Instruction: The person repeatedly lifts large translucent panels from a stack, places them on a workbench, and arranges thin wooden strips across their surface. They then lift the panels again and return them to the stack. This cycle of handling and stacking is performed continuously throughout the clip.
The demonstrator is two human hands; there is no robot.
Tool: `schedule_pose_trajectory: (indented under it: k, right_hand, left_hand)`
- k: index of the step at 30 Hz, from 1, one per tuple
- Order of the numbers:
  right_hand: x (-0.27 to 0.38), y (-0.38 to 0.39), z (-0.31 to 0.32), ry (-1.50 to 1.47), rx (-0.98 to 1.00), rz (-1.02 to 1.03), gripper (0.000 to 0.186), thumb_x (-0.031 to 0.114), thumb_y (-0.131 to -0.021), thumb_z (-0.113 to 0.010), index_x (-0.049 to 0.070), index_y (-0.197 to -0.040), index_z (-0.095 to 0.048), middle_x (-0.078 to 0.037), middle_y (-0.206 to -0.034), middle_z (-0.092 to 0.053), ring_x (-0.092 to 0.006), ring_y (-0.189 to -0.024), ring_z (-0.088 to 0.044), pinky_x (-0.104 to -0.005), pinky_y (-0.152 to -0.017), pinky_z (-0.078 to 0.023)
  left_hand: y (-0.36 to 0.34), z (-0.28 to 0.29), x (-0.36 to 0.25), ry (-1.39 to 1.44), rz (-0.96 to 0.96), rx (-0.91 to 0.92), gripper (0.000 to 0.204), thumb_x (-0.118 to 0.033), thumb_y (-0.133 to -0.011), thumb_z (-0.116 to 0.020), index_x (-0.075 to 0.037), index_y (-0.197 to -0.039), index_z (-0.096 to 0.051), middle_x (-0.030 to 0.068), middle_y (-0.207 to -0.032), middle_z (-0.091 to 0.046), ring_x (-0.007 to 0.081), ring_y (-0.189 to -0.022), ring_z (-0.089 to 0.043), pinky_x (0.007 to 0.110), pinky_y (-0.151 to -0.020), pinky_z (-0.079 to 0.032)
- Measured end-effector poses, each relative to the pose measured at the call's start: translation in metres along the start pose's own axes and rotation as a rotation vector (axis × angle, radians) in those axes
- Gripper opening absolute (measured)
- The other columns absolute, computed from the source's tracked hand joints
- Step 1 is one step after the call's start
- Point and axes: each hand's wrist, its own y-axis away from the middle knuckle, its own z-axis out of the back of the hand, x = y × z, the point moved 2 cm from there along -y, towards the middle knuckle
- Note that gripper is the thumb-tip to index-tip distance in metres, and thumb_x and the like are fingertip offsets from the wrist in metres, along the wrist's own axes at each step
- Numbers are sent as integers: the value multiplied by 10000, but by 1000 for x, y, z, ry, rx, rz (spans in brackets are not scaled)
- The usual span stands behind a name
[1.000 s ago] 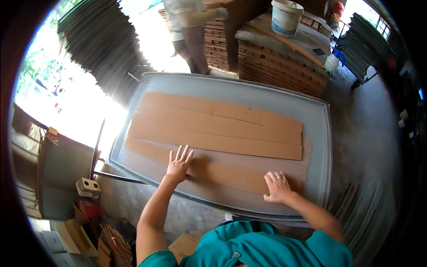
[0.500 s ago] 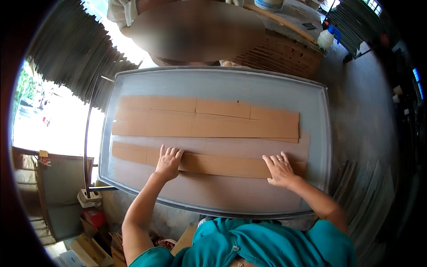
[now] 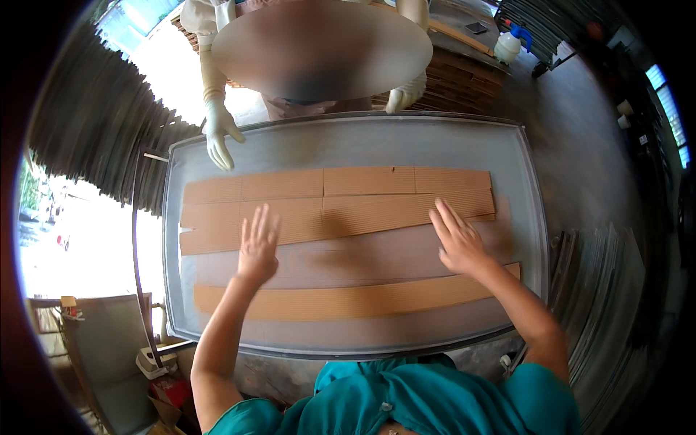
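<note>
My left hand point(image 3: 258, 246) is held out flat over the left part of the cardboard strips, fingers stretched and holding nothing. To the right, my right hand point(image 3: 458, 241) is likewise open, its fingers reaching toward the lower edge of the wide cardboard strips point(image 3: 283, 206). These overlap in a band across the far half of a framed mesh screen point(image 3: 384, 141). A separate narrow cardboard strip point(image 3: 348, 303) lies across the near half, with my right forearm crossing above its right end. A brownish sheet-like area point(image 3: 304, 264) shows between the strips.
Across the frame stands a person whose gloved hand point(image 3: 220, 138) reaches over the far left edge; the other gloved hand point(image 3: 407, 94) is near the far rim. Flat stacked panels point(image 3: 609, 312) lean at the right. A white-and-blue sprayer point(image 3: 510, 45) stands back right.
Both my hands have come off the narrow strip and moved farther away. That strip now lies closer to me. The other person's gloved hands have come into view at the far edge.
</note>
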Motion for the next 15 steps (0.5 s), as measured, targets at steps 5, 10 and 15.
schedule_pose_trajectory:
  k: [5,10,15]
  right_hand:
    - [-11,-49,-54,96,135,-77,754,18,-673,-581,-17,-1373,-300,-181,-1440,-270,-326,-1347,-250,-451,-1123,-169]
    - [-1,-29,-51,37,237,-106,796,21,-594,-646,-7,-1332,-349,-160,-1227,-424,-323,-1168,-414,-508,-1072,-240]
    - [-28,-65,-25,142,-38,-133,733,-16,-602,-615,-9,-1290,-362,-145,-1216,-425,-340,-1140,-427,-482,-1016,-311]
  left_hand:
    - [-19,-46,55,62,-8,219,848,-4,-634,-609,-51,-1405,-262,157,-1445,-251,300,-1374,-178,536,-1113,-104]
    - [-27,-32,75,118,-59,378,737,-61,-657,-656,-41,-1326,-348,139,-1310,-385,312,-1273,-312,548,-1106,-120]
    - [-64,-25,81,162,-58,-98,652,-120,-639,-713,-9,-1221,-441,179,-1362,-332,351,-1286,-284,551,-1101,-126]
